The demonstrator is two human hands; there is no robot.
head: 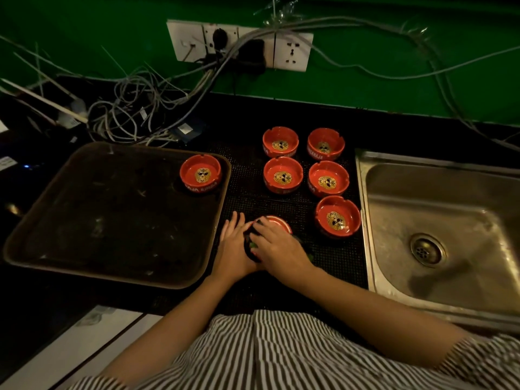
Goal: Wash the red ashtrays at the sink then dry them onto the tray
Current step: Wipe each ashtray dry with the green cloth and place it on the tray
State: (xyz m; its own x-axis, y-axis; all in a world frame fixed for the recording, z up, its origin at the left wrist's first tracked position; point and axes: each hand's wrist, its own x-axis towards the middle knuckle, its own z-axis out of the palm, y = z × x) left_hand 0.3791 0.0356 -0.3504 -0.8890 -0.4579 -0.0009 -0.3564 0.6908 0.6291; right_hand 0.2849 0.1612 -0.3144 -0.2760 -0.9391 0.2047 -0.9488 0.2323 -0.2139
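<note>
Garment [281, 353] with narrow black-and-white stripes; forearms bare, no sleeves visible; 2 hands bare, ungloved.

- Red ashtray [201, 175], upright, gold lion emblem inside, at the tray's [84, 220] two o'clock corner.
- Five matching ashtrays [327, 180] upright on the black mat between tray and sink [439, 226].
- One ashtray [277, 222] at the mat's six o'clock, partly hidden.
</note>
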